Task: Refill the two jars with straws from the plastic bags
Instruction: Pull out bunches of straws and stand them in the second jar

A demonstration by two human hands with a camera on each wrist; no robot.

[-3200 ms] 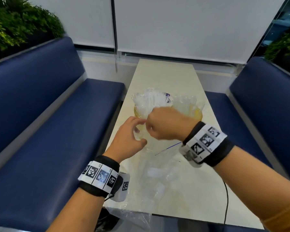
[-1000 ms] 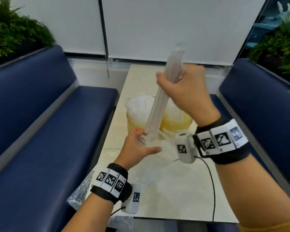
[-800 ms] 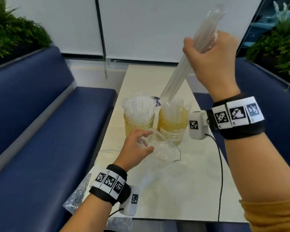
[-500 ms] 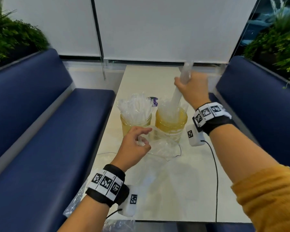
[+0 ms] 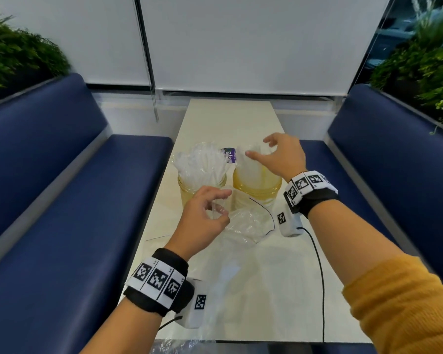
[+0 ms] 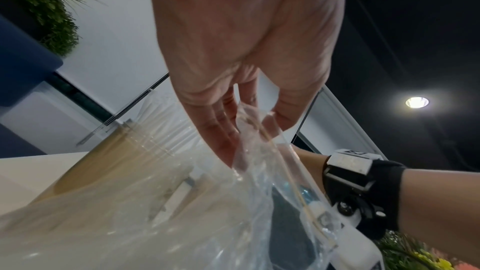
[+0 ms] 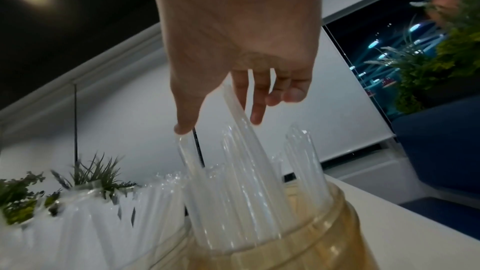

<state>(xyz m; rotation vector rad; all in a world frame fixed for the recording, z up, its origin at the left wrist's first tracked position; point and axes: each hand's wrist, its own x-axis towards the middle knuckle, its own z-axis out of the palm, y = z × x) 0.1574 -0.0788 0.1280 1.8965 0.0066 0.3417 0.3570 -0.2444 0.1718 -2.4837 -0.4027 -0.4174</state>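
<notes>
**Straws in both jars, one bag in the left hand**

At the near edge of the table (image 5: 266, 290) a crumpled bit of clear plastic (image 5: 179, 347) hangs over the rim, beside the left wrist. Further in, towards the middle of the table and nearer its left edge, the left hand (image 5: 202, 226) pinches the mouth of an empty plastic bag (image 5: 246, 221) between thumb and curled fingers (image 6: 221, 130); the bag trails down and to the right of the hand, resting on the table just in front of the jars (the left wrist view shows its film running between the fingertips).

Beyond it stand two amber jars side by side, nearly touching. The left jar (image 5: 201, 190) holds a spread bundle of clear straws (image 5: 202, 162). The right jar (image 5: 257, 190) holds wider, milky straws (image 7: 246, 182), upright and fanned. Over these hovers the right hand (image 5: 281, 157), fingers spread and loosely bent, gripping nothing; its thumb tip (image 7: 182, 128) touches the top of one straw, and another straw rises between thumb and fingers.
</notes>
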